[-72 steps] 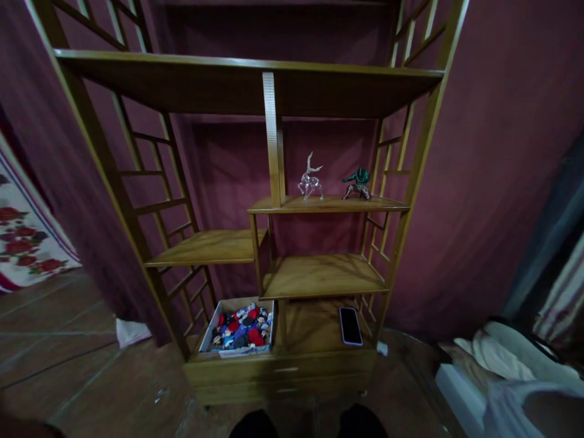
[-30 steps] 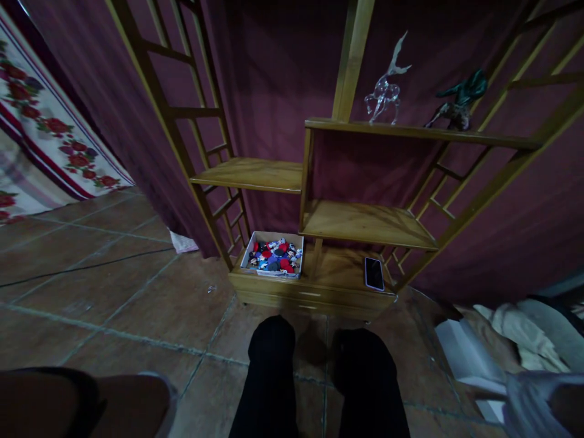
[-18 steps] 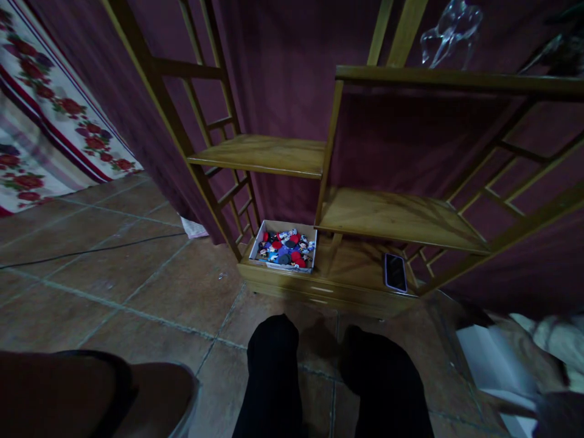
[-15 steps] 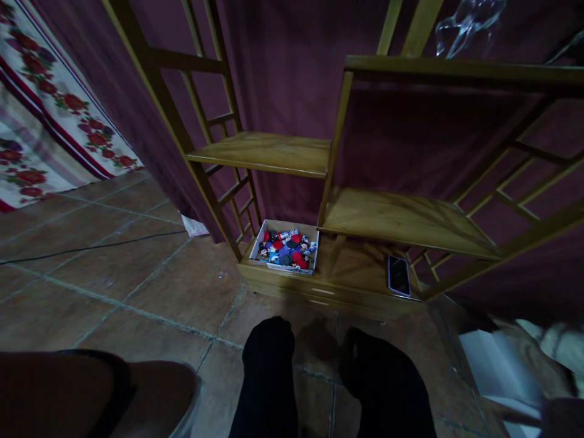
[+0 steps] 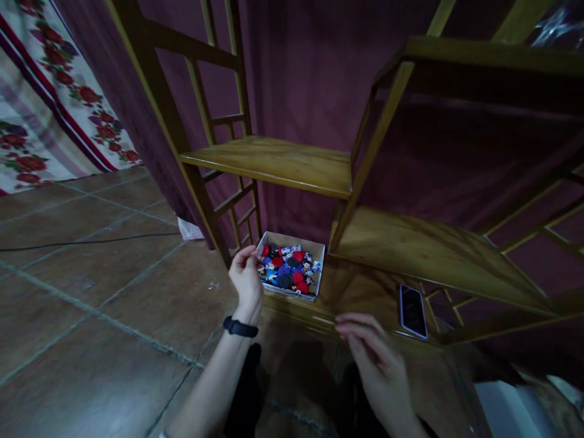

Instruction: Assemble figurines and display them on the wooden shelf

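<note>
A shallow open cardboard box point(image 5: 272, 236) sits on the low wooden base of the shelf unit. It holds several small figures and round pieces in red, blue and dark grey. My left hand point(image 5: 246, 277), with a black band on its wrist, is at the box's left edge. Its fingers are loosely bent with the thumb a little apart, and nothing shows between them; whether it touches the cardboard I cannot tell. My right hand point(image 5: 376, 362) hovers before the base, right of the box and apart from it. Its fingers reach forward, slightly blurred, holding nothing visible.
A phone point(image 5: 413, 310) lies on the base at the right. Above the box is a wooden shelf point(image 5: 274, 159), with another shelf point(image 5: 424, 252) to its right. A black cable point(image 5: 91, 243) crosses the tiled floor. A pale box-like object point(image 5: 506, 407) stands at lower right.
Both my hands have come up into view from below, the left one to the box's left edge. The view has moved closer to the shelf unit.
</note>
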Demonstrator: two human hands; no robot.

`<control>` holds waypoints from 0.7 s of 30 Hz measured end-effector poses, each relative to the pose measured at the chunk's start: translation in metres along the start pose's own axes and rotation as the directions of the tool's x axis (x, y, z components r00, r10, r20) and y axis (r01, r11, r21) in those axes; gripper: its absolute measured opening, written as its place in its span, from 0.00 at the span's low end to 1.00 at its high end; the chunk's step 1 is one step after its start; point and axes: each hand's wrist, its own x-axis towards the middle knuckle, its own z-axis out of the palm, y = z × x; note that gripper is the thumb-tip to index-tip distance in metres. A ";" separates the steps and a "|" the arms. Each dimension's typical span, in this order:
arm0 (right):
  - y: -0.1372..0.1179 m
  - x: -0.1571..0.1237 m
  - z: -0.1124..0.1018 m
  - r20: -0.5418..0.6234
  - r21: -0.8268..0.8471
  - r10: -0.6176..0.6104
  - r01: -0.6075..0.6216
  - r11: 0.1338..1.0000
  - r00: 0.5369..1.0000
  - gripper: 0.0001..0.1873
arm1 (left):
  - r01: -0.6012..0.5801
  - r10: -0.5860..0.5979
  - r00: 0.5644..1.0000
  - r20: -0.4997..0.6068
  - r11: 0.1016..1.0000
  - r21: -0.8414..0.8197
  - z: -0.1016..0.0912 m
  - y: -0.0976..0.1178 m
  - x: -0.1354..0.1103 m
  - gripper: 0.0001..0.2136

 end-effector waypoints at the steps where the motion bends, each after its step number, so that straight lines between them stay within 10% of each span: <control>1: 0.015 0.007 0.016 0.035 0.029 0.007 -0.008 1.000 0.999 0.13 | 0.041 -0.041 0.999 0.010 0.999 -0.005 0.002 -0.021 0.006 0.08; 5: 0.077 0.034 0.069 0.033 0.076 0.073 -0.076 0.994 0.997 0.15 | 0.139 -0.140 0.990 -0.020 0.990 -0.023 -0.003 -0.064 0.028 0.08; 14: 0.139 0.113 0.155 0.138 -0.006 -0.041 0.043 0.999 0.990 0.15 | 0.491 -0.547 0.834 -0.078 0.798 -0.350 -0.028 -0.065 0.077 0.10; 21: 0.163 0.158 0.197 0.418 -0.363 0.106 0.058 0.930 0.902 0.13 | 0.474 -0.541 0.840 -0.043 0.770 -0.428 -0.031 -0.059 0.090 0.10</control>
